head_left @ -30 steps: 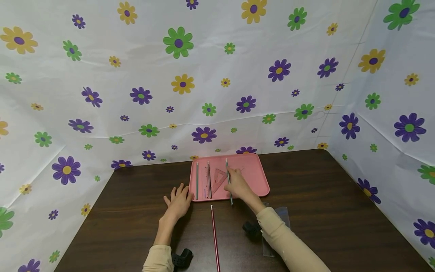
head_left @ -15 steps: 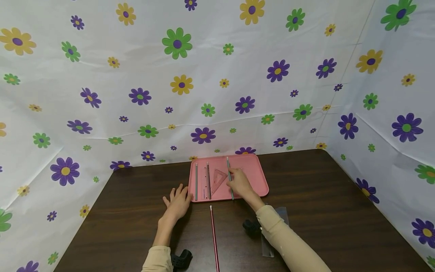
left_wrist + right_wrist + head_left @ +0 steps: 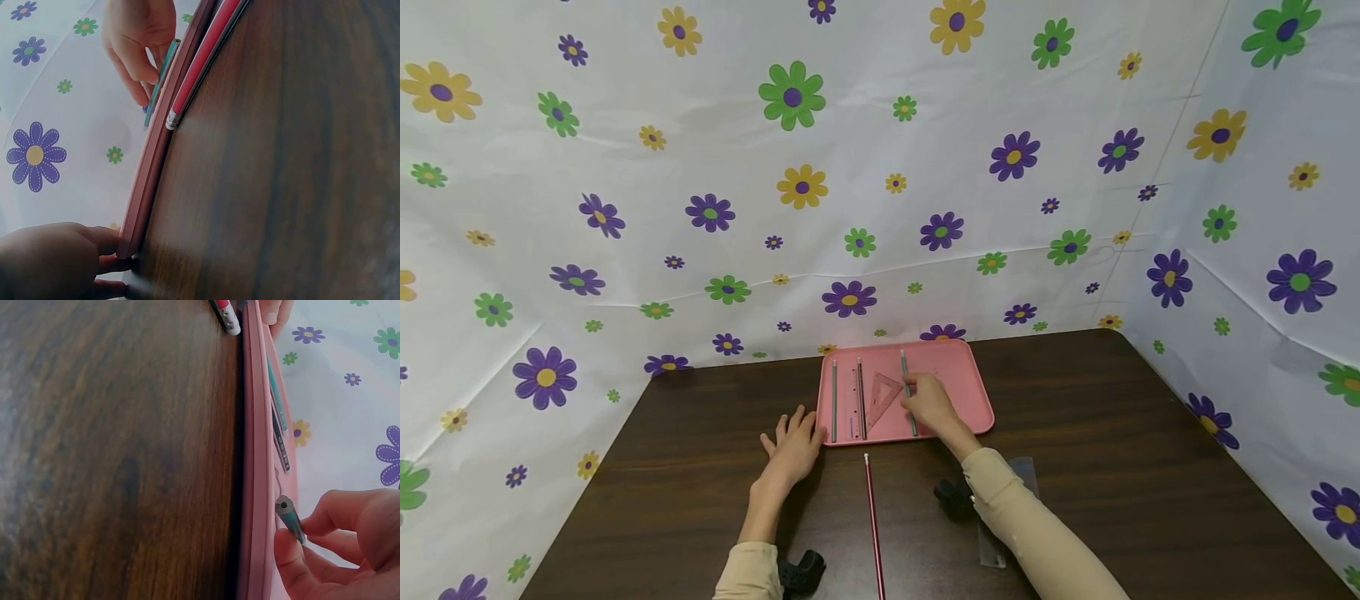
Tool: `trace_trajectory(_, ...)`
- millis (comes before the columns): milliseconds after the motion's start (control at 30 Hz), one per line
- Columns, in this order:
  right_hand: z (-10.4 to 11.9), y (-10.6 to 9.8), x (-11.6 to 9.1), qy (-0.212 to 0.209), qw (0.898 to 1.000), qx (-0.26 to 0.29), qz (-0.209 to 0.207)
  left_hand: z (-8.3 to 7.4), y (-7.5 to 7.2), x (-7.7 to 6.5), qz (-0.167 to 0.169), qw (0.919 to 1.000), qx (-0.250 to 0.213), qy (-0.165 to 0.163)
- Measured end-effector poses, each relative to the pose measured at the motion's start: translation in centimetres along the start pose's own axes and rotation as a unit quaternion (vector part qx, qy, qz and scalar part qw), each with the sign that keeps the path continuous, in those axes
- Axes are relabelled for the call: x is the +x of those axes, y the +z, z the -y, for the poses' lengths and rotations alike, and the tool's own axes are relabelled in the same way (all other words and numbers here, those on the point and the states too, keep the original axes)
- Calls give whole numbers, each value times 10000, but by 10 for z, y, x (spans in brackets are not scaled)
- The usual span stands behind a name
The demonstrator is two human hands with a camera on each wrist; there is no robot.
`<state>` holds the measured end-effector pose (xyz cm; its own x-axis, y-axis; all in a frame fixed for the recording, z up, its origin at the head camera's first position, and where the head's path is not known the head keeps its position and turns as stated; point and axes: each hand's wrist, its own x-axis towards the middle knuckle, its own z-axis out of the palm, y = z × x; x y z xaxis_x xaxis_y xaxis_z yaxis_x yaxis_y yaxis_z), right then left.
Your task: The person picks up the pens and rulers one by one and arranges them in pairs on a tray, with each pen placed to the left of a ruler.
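A pink tray (image 3: 958, 392) lies at the back of the table. Over it, my right hand (image 3: 934, 407) pinches a green pencil (image 3: 290, 519) between thumb and fingers, its blunt end facing the right wrist camera. My left hand (image 3: 792, 446) touches the tray's left front corner with fingers spread. Inside the tray are another green pencil (image 3: 834, 400) at the left, a clear ruler (image 3: 853, 404), a dark pencil (image 3: 862, 408) beside it, and a clear triangle ruler (image 3: 884, 396) between that and the held pencil.
A long red pencil (image 3: 873, 525) with a white eraser lies on the table in front of the tray. A clear plastic sleeve (image 3: 991, 546) lies partly under the right forearm. Flowered cloth (image 3: 850, 225) rises behind the table and at its right.
The green pencil in my right hand has moved back from over the tray's front rim and now lies within the tray's outline. The left hand has stayed at the corner.
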<state>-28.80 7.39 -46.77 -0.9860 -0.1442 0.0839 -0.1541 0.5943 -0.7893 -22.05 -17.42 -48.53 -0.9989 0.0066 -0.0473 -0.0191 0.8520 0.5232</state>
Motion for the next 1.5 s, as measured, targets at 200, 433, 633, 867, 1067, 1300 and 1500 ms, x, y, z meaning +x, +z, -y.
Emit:
trace_trajectory(200,-1,4,1,32,9998,-178,25,0,1,0,-7,10000,6,22)
trace_trajectory(433,-2,6,3,63,9992,-380,74,0,0,0,-12,10000,-14,19)
trace_trajectory(633,-2,8,4,-8,9985,-549,51,1,2,1,-12,10000,-15,38)
trace_trajectory(867,-3,9,3,-179,9977,-648,14,1,2,0,-22,10000,-23,44)
trace_trajectory(1067,-1,9,-1,-288,9970,-720,-37,1,2,0,3,10000,-63,47)
trace_trajectory(1300,1,5,-6,-274,9965,-781,-153,1,1,1,7,10000,-84,37)
trace_trajectory(1500,1,-4,-11,-615,9954,-664,-310,1,1,0,5,10000,-66,35)
